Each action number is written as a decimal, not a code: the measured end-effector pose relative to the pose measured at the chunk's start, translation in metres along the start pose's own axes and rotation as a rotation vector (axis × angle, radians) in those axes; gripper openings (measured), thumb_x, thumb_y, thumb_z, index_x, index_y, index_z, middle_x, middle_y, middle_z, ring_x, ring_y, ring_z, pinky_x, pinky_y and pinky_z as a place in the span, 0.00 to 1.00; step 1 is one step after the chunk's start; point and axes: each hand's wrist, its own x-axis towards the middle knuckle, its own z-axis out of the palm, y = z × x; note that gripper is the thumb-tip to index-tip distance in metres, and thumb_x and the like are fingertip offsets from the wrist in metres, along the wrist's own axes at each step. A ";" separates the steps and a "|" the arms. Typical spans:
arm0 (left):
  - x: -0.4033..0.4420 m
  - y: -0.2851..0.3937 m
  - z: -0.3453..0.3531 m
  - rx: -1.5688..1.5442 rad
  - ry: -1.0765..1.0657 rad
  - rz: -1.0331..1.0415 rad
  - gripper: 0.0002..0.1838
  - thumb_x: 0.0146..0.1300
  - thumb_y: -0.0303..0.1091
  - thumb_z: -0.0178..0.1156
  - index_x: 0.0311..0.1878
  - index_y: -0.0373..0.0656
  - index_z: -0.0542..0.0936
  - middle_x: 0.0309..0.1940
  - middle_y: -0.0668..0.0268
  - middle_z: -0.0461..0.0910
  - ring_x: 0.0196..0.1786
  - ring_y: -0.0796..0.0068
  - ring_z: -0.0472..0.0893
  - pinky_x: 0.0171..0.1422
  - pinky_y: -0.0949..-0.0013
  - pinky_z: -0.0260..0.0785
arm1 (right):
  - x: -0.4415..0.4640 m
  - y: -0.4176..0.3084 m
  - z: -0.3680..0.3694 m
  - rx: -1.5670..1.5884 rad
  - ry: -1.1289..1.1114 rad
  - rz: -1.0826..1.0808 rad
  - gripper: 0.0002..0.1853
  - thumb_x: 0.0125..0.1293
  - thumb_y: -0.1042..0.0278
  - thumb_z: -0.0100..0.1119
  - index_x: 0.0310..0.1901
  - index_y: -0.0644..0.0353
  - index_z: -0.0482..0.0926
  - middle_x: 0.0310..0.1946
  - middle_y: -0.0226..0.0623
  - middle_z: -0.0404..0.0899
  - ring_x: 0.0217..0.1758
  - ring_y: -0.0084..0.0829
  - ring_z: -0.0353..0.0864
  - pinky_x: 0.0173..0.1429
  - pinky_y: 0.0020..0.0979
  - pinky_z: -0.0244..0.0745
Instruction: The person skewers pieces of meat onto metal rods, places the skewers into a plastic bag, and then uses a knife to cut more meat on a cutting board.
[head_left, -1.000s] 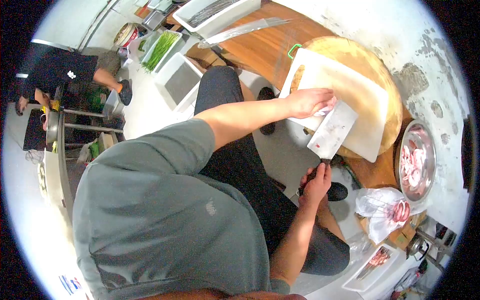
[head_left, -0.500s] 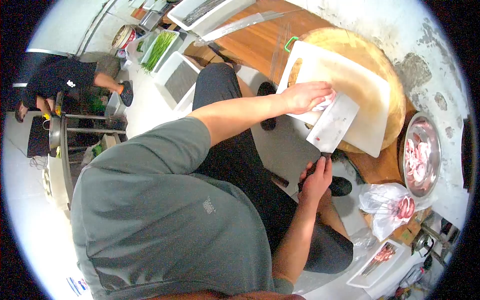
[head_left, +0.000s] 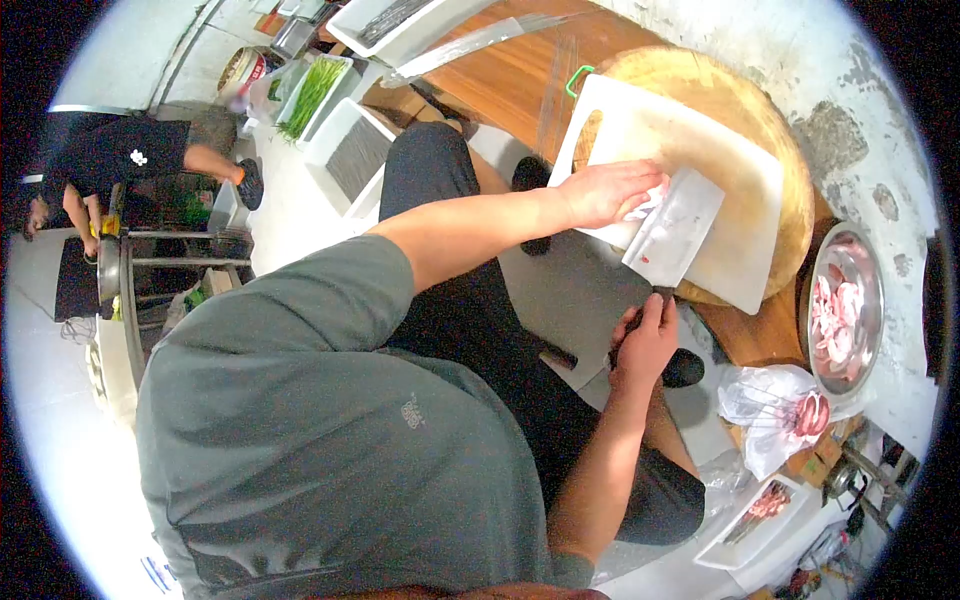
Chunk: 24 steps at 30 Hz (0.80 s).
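My right hand (head_left: 645,345) is wrapped round the dark handle of a cleaver (head_left: 675,228), whose broad blade lies over the near part of a white cutting board (head_left: 735,190). Fingers together, my left hand (head_left: 612,193) presses on a small piece of pale pink meat (head_left: 650,200) right beside the blade. The board rests on a round wooden block (head_left: 797,180) and has a green handle (head_left: 577,80) at its upper left corner. Most of the meat is hidden under my left fingers.
A metal bowl of sliced meat (head_left: 876,300) stands right of the block. Below are a plastic bag (head_left: 760,420) and a white tray of skewers (head_left: 712,555). White bins (head_left: 385,130) and green stalks (head_left: 315,98) are at upper left. Another person (head_left: 120,155) works at far left.
The cleaver and my right hand have shifted slightly right and the blade has tilted. My left hand stays on the meat. The other person's arms have moved a little.
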 end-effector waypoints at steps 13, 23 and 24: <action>-0.003 -0.001 0.005 0.060 0.118 0.043 0.17 0.69 0.34 0.56 0.60 0.43 0.75 0.59 0.60 0.76 0.62 0.57 0.76 0.65 0.59 0.72 | 0.010 -0.001 0.022 -0.032 0.082 -0.045 0.19 0.77 0.62 0.52 0.62 0.66 0.71 0.26 0.30 0.75 0.19 0.19 0.70 0.20 0.22 0.66; -0.004 -0.003 0.010 0.066 0.121 0.047 0.16 0.69 0.33 0.55 0.59 0.43 0.75 0.58 0.60 0.76 0.62 0.56 0.76 0.65 0.59 0.71 | 0.013 0.031 0.015 -0.288 0.138 -0.253 0.09 0.78 0.61 0.48 0.43 0.57 0.72 0.22 0.27 0.72 0.16 0.18 0.67 0.17 0.23 0.60; -0.002 -0.003 0.009 0.075 0.123 0.054 0.16 0.69 0.34 0.55 0.59 0.43 0.75 0.58 0.60 0.76 0.62 0.56 0.76 0.65 0.59 0.71 | 0.019 0.025 0.020 -0.286 0.130 -0.260 0.10 0.78 0.61 0.48 0.41 0.57 0.71 0.21 0.27 0.71 0.16 0.19 0.67 0.17 0.23 0.60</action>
